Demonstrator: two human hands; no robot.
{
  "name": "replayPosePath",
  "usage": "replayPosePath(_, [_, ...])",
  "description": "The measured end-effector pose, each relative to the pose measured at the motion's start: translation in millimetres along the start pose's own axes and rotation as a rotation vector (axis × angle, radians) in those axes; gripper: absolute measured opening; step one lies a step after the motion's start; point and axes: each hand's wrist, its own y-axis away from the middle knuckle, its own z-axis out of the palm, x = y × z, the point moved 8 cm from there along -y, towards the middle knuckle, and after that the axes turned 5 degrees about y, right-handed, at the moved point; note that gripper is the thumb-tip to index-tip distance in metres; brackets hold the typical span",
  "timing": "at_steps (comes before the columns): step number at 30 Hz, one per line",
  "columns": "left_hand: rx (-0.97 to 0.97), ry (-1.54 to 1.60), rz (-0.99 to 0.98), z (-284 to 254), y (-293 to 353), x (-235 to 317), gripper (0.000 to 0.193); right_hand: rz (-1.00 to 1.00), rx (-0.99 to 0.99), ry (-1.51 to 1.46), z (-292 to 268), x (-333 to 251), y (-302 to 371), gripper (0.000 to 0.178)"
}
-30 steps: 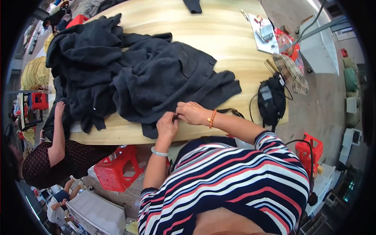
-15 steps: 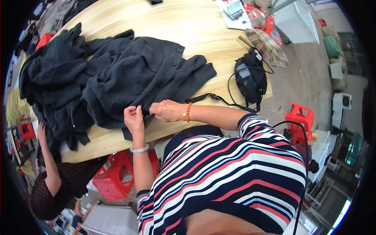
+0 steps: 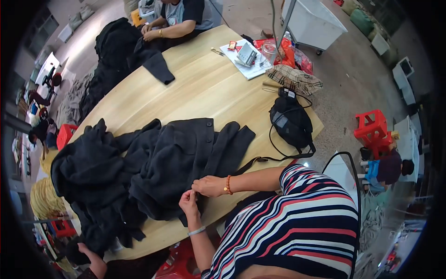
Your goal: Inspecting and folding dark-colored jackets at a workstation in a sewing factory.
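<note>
The dark cardigan [image 3: 169, 162] lies crumpled on the wooden table [image 3: 195, 95], at least 2 buttons [image 3: 209, 124] showing. At its near edge the left hand [image 3: 189, 203] and right hand [image 3: 209, 186] meet, fingers bent nearly closed; I cannot tell whether they pinch cloth. Rightward sits a black bag [image 3: 291, 120], with plaid cloth [image 3: 296, 80] just beyond.

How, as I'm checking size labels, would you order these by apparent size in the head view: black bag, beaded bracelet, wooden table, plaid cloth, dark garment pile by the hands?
Largest to smallest:
1. Wooden table
2. Dark garment pile
3. Black bag
4. Plaid cloth
5. Beaded bracelet
</note>
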Motion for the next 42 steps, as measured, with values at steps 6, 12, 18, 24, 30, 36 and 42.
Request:
replayPosePath(6, [0.023, 0.118, -0.166, -18, 5, -12, 0.013, -0.036, 0.006, 0.073, 2, -11, -8, 0.013])
replayPosePath(12, [-0.212, -0.396, 0.226, 34, 33, 51, 0.037, -0.023, -0.001, 0.051, 3, 6, -8, 0.021])
replayPosePath(18, [-0.075, -0.806, 0.496, 22, 29, 67, 0.021, -0.008, -0.107, -0.106, 9, 6, -15, 0.024])
replayPosePath(24, [-0.058, -0.664, 0.395, 16, 23, 62, 0.014, -0.016, -0.239, -0.156, 8, 9, -13, 0.025])
replayPosePath(30, [-0.021, -0.576, 0.268, 0, 23, 42, 0.014, -0.052, -0.203, -0.166, 10, 6, -13, 0.020])
replayPosePath(36, [0.175, -1.039, 0.530, 1, 36, 68, 0.012, -0.021, -0.184, 0.052, -14, 15, 1, 0.019])
replayPosePath(42, [0.002, -0.991, 0.725, 90, 18, 114, 0.016, 0.057, -0.104, 0.254, -26, 69, 30, 0.013])
